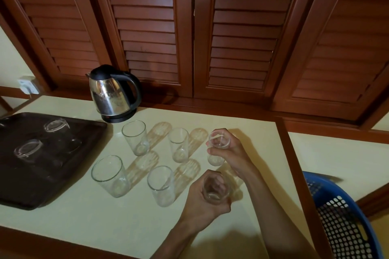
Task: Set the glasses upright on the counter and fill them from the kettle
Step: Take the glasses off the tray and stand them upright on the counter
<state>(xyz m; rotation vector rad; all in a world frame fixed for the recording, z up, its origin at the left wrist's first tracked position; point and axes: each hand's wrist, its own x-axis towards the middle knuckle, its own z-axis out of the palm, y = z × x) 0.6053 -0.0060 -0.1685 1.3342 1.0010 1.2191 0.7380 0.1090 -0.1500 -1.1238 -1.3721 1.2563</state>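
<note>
Several clear glasses stand upright and empty on the pale counter: two at the back and two nearer me. My right hand grips another glass at the back right, upright on the counter. My left hand is wrapped around a glass at the front right, mouth up. Two glasses sit upside down on the dark tray at the left. The steel kettle with a black lid and handle stands on its base behind the glasses.
Brown louvred cabinet doors rise behind the counter. A wall socket sits at the far left. A blue perforated plastic basket is at the lower right beyond the counter's wooden edge.
</note>
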